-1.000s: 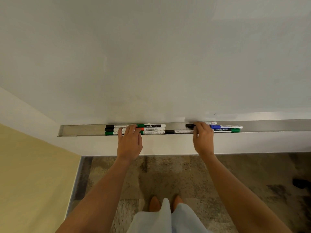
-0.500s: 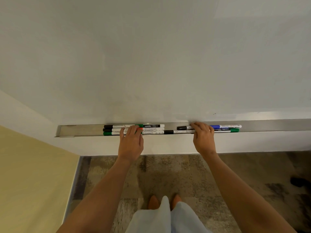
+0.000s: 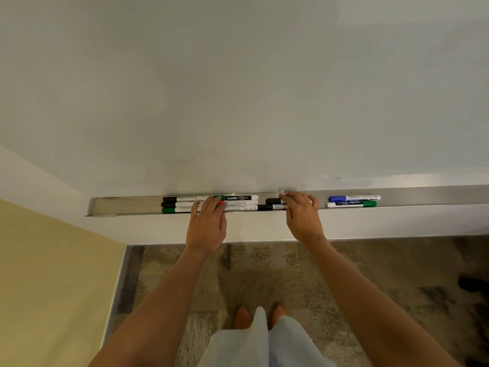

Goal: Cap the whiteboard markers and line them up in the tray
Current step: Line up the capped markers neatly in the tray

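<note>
A long metal tray (image 3: 127, 205) runs under the whiteboard. At its left lie three rows of capped markers: a black-capped one (image 3: 185, 199), another black-capped one (image 3: 169, 204) and a green-capped one (image 3: 172, 210). My left hand (image 3: 207, 226) rests flat on this group, and a red cap (image 3: 221, 203) peeks out under its fingers. My right hand (image 3: 301, 218) curls over two black-capped markers (image 3: 271, 204), hiding their right ends. Further right a blue-capped marker (image 3: 354, 198) and a green-ended marker (image 3: 352, 204) lie apart from both hands.
The whiteboard (image 3: 238, 102) fills the upper view. A yellow wall (image 3: 53, 287) stands at the left. Below the tray there is patterned carpet (image 3: 264, 274), with my feet and light trousers (image 3: 259, 340) at the bottom centre. A dark object (image 3: 473, 284) lies on the floor at far right.
My right hand has slid left along the tray with the two black-capped markers, opening a gap to the blue and green markers. My left hand has stayed on the left group.
</note>
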`<action>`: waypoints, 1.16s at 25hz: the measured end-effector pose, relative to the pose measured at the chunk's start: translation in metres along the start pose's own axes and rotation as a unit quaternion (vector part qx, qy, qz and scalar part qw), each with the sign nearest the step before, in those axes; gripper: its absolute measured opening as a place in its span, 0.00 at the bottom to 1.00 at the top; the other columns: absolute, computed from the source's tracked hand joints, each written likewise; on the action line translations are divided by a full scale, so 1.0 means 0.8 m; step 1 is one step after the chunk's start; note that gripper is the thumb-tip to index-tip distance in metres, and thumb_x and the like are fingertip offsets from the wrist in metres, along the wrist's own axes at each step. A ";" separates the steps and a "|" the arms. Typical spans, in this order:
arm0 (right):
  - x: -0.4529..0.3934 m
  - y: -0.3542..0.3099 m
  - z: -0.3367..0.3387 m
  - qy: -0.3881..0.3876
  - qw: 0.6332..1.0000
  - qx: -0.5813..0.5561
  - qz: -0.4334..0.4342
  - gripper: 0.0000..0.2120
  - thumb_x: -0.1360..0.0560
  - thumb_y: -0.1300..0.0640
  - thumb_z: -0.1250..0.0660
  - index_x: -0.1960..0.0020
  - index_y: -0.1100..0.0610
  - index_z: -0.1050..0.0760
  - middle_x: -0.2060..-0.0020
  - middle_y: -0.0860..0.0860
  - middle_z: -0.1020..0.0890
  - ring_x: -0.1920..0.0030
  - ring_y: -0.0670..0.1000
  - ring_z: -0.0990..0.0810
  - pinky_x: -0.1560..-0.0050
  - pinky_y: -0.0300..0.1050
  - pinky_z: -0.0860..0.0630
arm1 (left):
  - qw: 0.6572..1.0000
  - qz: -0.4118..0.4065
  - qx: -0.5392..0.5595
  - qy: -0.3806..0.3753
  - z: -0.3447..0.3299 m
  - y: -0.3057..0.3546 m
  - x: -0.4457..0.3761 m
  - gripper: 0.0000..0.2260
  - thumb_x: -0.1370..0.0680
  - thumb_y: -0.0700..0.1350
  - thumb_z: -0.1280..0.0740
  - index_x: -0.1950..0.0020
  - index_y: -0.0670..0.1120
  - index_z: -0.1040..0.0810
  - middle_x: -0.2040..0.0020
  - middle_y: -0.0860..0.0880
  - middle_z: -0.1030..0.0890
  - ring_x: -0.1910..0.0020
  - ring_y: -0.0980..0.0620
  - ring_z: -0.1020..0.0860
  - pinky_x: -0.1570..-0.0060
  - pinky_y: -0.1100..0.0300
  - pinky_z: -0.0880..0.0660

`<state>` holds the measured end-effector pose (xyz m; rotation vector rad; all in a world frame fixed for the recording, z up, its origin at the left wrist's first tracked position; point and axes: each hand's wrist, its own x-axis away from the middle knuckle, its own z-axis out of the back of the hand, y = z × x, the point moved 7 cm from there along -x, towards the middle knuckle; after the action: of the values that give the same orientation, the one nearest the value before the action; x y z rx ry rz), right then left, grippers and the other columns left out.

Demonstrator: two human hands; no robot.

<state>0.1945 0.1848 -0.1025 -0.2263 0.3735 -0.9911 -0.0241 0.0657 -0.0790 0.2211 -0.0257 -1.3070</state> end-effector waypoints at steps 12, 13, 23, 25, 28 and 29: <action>-0.002 -0.028 -0.010 -0.003 0.999 -0.012 0.037 0.16 0.24 0.64 0.36 0.37 0.58 0.22 0.45 0.53 0.20 0.43 0.55 0.23 0.36 0.54 0.36 | 1.000 0.008 0.002 -0.006 0.003 0.004 -0.002 0.14 0.20 0.44 0.40 0.36 0.47 0.23 0.35 0.49 0.24 0.32 0.50 0.29 0.28 0.46 0.42; -0.003 -0.029 -0.010 -0.005 0.999 -0.013 0.039 0.16 0.23 0.63 0.36 0.37 0.58 0.22 0.45 0.53 0.20 0.43 0.55 0.23 0.35 0.54 0.37 | 1.000 0.007 0.002 -0.009 0.003 0.004 -0.003 0.14 0.20 0.44 0.40 0.36 0.47 0.23 0.35 0.49 0.24 0.32 0.50 0.29 0.28 0.46 0.42; 0.021 0.062 0.037 0.097 0.986 -0.047 -0.123 0.10 0.21 0.63 0.41 0.41 0.57 0.27 0.47 0.54 0.23 0.44 0.55 0.26 0.39 0.51 0.34 | 1.000 0.004 0.004 -0.017 0.004 0.012 -0.003 0.15 0.20 0.44 0.41 0.34 0.47 0.24 0.34 0.49 0.25 0.31 0.49 0.30 0.28 0.46 0.42; 0.032 0.101 0.055 0.127 0.976 -0.044 -0.171 0.07 0.21 0.62 0.39 0.44 0.58 0.28 0.49 0.54 0.23 0.47 0.56 0.26 0.41 0.52 0.32 | 1.000 0.001 0.003 -0.022 0.003 0.017 -0.004 0.15 0.19 0.45 0.42 0.34 0.47 0.25 0.33 0.49 0.26 0.31 0.49 0.31 0.27 0.47 0.43; 0.046 0.145 0.074 0.138 0.969 -0.020 -0.204 0.06 0.20 0.61 0.40 0.44 0.57 0.27 0.49 0.55 0.22 0.47 0.55 0.25 0.39 0.53 0.32 | 1.000 -0.005 0.002 -0.030 0.000 0.026 -0.005 0.16 0.19 0.46 0.43 0.33 0.48 0.26 0.32 0.49 0.26 0.30 0.50 0.32 0.27 0.47 0.43; 0.048 0.153 0.077 0.133 0.971 -0.005 -0.200 0.07 0.20 0.61 0.41 0.44 0.57 0.27 0.48 0.54 0.21 0.47 0.55 0.24 0.38 0.54 0.33 | 1.000 -0.009 0.003 -0.029 0.000 0.031 -0.005 0.16 0.19 0.45 0.43 0.33 0.48 0.25 0.32 0.49 0.26 0.30 0.49 0.32 0.27 0.47 0.43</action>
<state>0.3329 0.2181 -0.0972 -0.1818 0.5928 -1.4238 -0.0017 0.0758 -0.0744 0.1891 -0.0773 -1.3308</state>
